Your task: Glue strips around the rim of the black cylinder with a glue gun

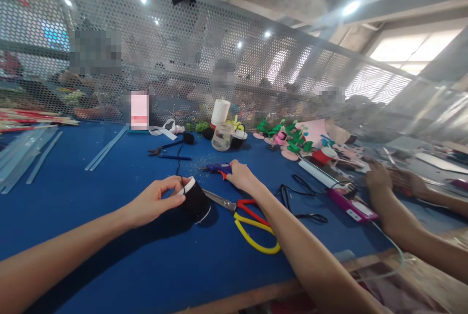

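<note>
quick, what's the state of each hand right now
Left hand: closed, holding the black cup by its rim.
Right hand: closed, holding the glue gun.

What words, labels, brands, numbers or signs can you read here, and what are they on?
None can be read.
Pink panel: pixelated, unreadable.
Purple strip: pale patches, too small to tell if they hold text.
Glue gun: any marking is too small to read.
Black cup: no lettering that I can make out.
Scissors: none legible.
</note>
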`<state>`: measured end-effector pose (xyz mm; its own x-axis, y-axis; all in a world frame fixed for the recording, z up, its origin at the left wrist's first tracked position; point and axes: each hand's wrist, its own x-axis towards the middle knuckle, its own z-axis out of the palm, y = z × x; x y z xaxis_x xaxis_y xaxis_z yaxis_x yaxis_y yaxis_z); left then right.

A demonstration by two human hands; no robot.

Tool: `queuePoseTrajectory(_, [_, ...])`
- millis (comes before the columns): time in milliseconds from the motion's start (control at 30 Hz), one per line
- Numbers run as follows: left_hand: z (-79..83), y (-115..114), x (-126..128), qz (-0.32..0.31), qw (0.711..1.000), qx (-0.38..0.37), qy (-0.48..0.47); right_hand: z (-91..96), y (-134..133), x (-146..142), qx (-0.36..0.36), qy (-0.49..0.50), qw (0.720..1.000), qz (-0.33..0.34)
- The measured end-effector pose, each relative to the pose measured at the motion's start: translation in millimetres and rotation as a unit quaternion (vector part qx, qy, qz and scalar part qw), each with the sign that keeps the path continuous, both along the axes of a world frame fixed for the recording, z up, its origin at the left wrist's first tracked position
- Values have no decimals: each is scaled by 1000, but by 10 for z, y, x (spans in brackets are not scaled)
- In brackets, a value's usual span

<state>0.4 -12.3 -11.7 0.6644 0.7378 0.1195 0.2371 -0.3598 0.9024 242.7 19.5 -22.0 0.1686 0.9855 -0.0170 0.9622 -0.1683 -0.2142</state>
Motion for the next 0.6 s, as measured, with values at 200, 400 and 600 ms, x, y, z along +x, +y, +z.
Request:
queuePoseTrajectory(200, [-8,18,-14,9,998,50,31,-45,-12,100,-3,42,999,3])
queuePoseTrajectory(400, [50,-14,1,-9,996,66,53,40,-98,101,76,155,985,-6])
queuePoseTrajectory(600, [4,12,-15,0,999,54,4,371,-432,-4,75,380,919,77])
